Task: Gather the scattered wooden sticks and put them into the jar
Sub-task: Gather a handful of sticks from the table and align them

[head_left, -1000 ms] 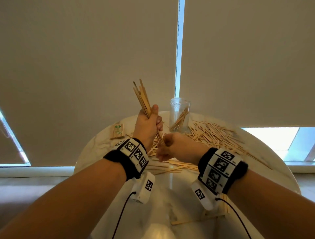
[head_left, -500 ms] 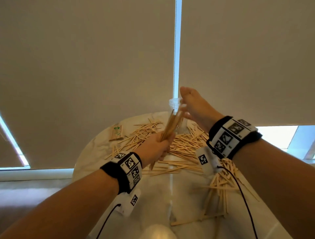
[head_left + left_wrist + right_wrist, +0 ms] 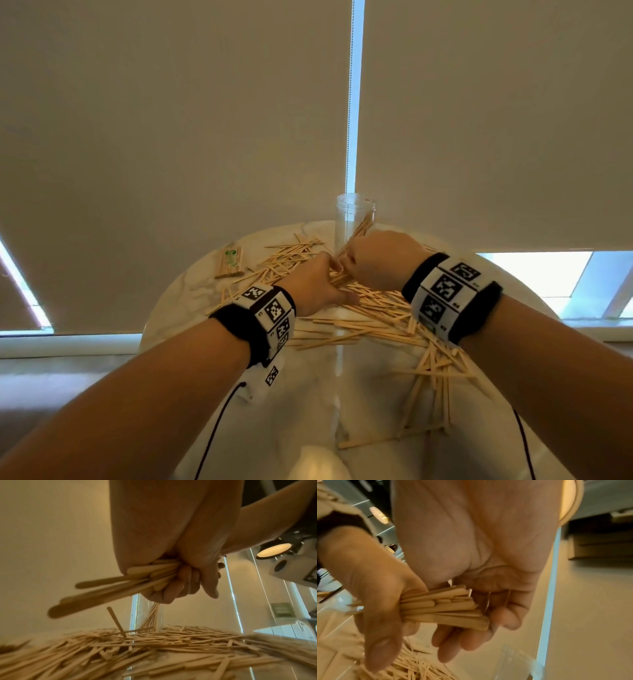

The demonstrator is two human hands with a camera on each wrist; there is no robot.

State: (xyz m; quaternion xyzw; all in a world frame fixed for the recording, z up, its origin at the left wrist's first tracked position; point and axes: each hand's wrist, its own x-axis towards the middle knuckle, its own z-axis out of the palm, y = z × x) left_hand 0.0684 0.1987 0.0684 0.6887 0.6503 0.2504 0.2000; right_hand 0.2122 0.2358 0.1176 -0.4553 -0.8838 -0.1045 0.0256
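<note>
A clear jar (image 3: 354, 219) stands at the far side of the round table and holds several wooden sticks; it also shows in the left wrist view (image 3: 147, 615). My left hand (image 3: 315, 287) grips a bundle of sticks (image 3: 106, 588) just in front of the jar, fingers curled round it (image 3: 180, 582). My right hand (image 3: 380, 260) meets it from the right. Its loosely curved fingers (image 3: 505, 615) cup the bundle's ends (image 3: 443, 608) without closing round them. Many loose sticks (image 3: 376, 322) lie scattered on the table under and around both hands.
The white marble table (image 3: 191, 291) ends close behind the jar, in front of window blinds. A small packet with a green label (image 3: 231, 262) lies at the far left. More sticks are heaped at the right (image 3: 435, 377), and one lies near the front (image 3: 370, 442).
My left hand has lowered its bundle from upright to low in front of the jar. My right hand rose to the jar's mouth, then dropped to the bundle's ends.
</note>
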